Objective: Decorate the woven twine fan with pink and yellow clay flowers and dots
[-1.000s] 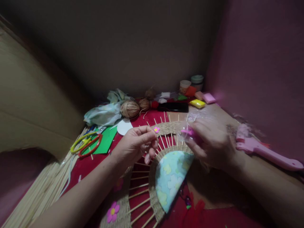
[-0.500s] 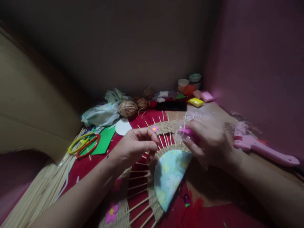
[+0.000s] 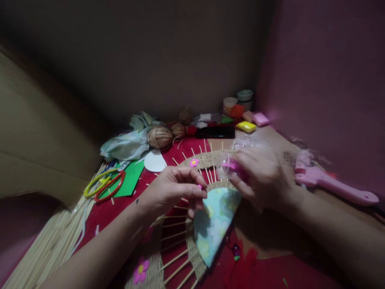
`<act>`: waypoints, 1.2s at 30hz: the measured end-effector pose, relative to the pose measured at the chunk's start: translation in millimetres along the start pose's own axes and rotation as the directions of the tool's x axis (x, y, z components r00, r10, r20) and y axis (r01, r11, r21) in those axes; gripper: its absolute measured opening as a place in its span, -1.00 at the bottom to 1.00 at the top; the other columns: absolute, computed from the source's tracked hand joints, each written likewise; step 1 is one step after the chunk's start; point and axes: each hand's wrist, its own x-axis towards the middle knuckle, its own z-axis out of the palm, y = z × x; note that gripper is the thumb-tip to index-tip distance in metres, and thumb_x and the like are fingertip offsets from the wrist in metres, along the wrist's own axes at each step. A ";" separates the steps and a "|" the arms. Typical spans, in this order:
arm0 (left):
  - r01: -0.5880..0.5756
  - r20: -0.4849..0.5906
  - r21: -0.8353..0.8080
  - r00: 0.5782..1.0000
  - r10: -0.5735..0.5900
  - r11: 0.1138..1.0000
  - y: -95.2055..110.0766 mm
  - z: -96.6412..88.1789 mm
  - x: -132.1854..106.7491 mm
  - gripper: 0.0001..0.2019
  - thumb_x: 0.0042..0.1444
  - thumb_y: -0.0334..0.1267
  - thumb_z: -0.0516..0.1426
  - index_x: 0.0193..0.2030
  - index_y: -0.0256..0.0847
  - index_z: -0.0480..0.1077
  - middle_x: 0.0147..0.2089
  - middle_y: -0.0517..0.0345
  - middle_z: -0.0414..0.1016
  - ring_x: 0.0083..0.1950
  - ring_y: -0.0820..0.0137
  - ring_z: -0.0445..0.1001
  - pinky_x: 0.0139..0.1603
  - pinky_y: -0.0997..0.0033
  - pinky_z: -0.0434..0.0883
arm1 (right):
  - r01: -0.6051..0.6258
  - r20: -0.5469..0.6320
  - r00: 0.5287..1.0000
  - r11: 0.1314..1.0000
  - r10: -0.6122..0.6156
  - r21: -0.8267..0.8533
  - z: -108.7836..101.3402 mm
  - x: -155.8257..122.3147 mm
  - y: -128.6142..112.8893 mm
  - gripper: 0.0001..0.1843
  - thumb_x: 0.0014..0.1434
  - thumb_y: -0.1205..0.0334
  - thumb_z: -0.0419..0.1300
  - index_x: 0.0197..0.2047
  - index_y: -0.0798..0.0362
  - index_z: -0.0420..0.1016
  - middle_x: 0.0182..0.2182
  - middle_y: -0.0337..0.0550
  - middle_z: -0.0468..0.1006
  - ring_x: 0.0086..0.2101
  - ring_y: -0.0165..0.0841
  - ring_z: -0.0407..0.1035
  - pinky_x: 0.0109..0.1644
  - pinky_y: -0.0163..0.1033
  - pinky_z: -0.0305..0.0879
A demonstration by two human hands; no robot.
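Note:
My left hand [image 3: 177, 188] is closed in a pinch above the fan, with a small pink piece of clay [image 3: 199, 187] showing at the fingertips. My right hand [image 3: 261, 174] grips a clear plastic packet [image 3: 223, 165] of pink clay. Under both hands lies a half-round fan of woven twine [image 3: 207, 159] and thin bamboo sticks [image 3: 176, 265]. Its middle is covered with blue floral fabric [image 3: 218, 226]. A pink flower with a yellow centre [image 3: 194, 162] sits on the outer band, and another pink flower [image 3: 141, 269] is nearer to me. My left arm partly hides the band.
Yellow- and red-handled scissors [image 3: 110, 185] lie on a green sheet [image 3: 132, 180] at left, by a bundle of sticks [image 3: 45, 245]. Twine balls [image 3: 160, 137], a black phone [image 3: 215, 132] and clay packets [image 3: 246, 127] line the back. A pink glue gun [image 3: 333, 180] is at right.
Pink clay now shows at my left fingertips, and that hand has shifted slightly right. My right hand still grips the packet. The whole view has shifted slightly.

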 end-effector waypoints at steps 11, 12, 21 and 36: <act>-0.426 0.305 0.794 0.896 0.321 0.433 -11.2 8.1 6.1 -0.89 0.16 -0.35 0.13 -0.24 -0.26 0.49 -0.30 0.13 0.43 -0.27 0.48 0.39 -0.27 0.51 0.33 | -0.008 0.021 1.000 1.000 0.008 0.005 0.6 -2.0 0.7 -0.83 0.11 0.34 0.09 -0.47 0.22 0.42 -0.58 -0.11 0.32 -0.51 -0.34 0.16 -0.42 -0.21 0.14; -0.429 0.316 0.820 0.891 0.326 0.378 -14.2 9.2 6.5 -0.88 0.18 -0.37 0.10 -0.24 -0.27 0.48 -0.30 0.13 0.42 -0.29 0.49 0.38 -0.29 0.51 0.31 | -0.007 0.023 1.000 1.000 0.007 0.008 1.0 -2.0 0.8 -0.83 0.11 0.34 0.09 -0.47 0.22 0.42 -0.58 -0.11 0.32 -0.51 -0.34 0.16 -0.42 -0.21 0.14; -0.427 0.343 0.863 0.887 0.310 0.269 -18.4 9.5 6.2 -0.88 0.20 -0.38 0.07 -0.23 -0.26 0.45 -0.30 0.16 0.38 -0.29 0.52 0.36 -0.28 0.55 0.30 | -0.007 0.025 1.000 1.000 0.007 0.018 3.2 -2.2 1.2 -0.86 0.10 0.35 0.10 -0.47 0.19 0.39 -0.58 -0.14 0.31 -0.51 -0.35 0.15 -0.42 -0.23 0.13; -0.443 0.369 0.833 0.891 0.264 0.332 -13.6 3.0 6.9 -0.85 0.20 -0.39 0.08 -0.11 -0.26 0.42 -0.23 0.13 0.43 -0.22 0.50 0.40 -0.20 0.54 0.32 | 0.004 0.033 0.999 1.000 -0.004 0.007 3.6 -3.1 0.6 -0.83 0.12 0.33 0.07 -0.45 0.19 0.41 -0.55 -0.09 0.37 -0.49 -0.33 0.20 -0.40 -0.22 0.17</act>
